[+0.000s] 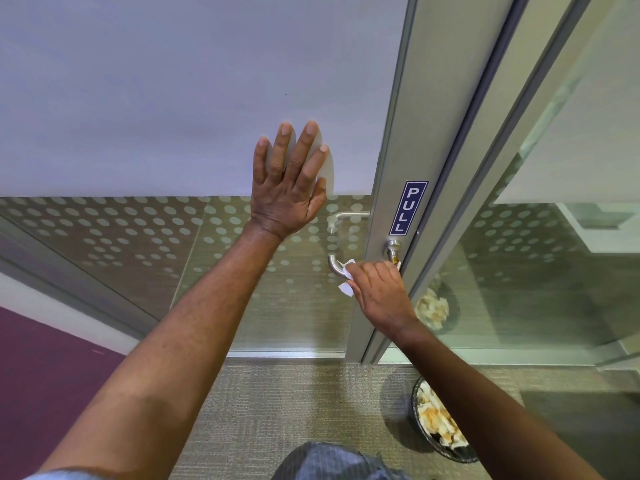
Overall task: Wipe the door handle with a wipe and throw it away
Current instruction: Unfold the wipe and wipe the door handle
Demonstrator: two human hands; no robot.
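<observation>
A brushed-metal lever door handle (334,264) sticks out from the grey frame of a glass door (393,140). My right hand (379,289) is closed around the handle with a white wipe (346,288) pressed under the fingers; bits of the wipe show at the hand's left edge. Most of the handle is hidden by that hand. My left hand (289,181) lies flat against the frosted glass above and left of the handle, fingers spread, holding nothing.
A black wire waste bin (441,422) with crumpled paper stands on the carpet at the lower right, below my right forearm. A blue PULL sign (408,207) is on the door frame. A second glass panel (561,188) is at the right.
</observation>
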